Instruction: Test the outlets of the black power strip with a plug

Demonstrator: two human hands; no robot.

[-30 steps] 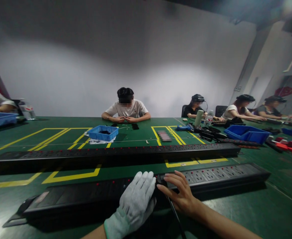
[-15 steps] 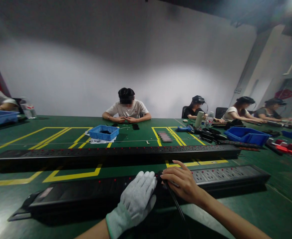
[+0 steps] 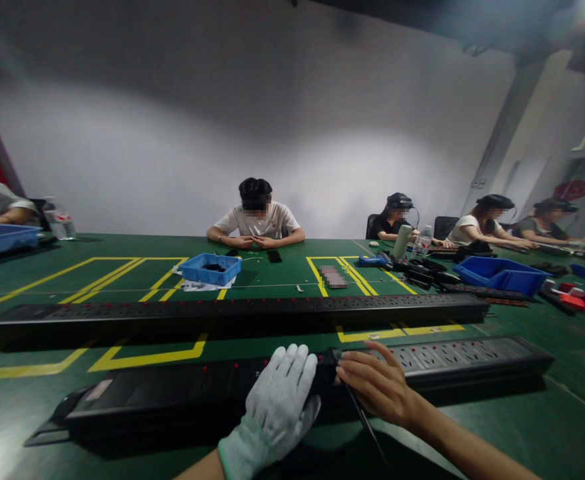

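Near power strip: I saw this long black strip (image 3: 172,400) lying lengthwise across the counter (image 3: 577,407), on the side nearest the camera, its sockets and small red dots facing up.
Black plug: The dark block (image 3: 329,360) sat against the strip's top around its middle; I could not tell whether it was seated in a socket.
Cable: A black lead (image 3: 365,420) ran from beneath the right fingers toward the camera side.
Left hand: My gloved left hand (image 3: 282,393) lay flat over the strip, released, fingers together, just beside the plug.
Right hand: My bare right hand (image 3: 380,383) held the plug's right side between bent fingers.
Far power strip: A second strip (image 3: 232,310) lay beyond the first, well apart from it, over yellow lines (image 3: 147,360).
Toward the far edge: I had a small blue tray (image 3: 212,275) of dark pieces on white paper, a black flat object (image 3: 274,256) and a pixelated pinkish one (image 3: 333,277).
Toward the far right corner: A larger blue bin (image 3: 502,283) rested near a green bottle (image 3: 402,242) and a clear bottle (image 3: 422,243).
Across the far edge: A person (image 3: 272,220) in a pale shirt leaned with both forearms on the surface.
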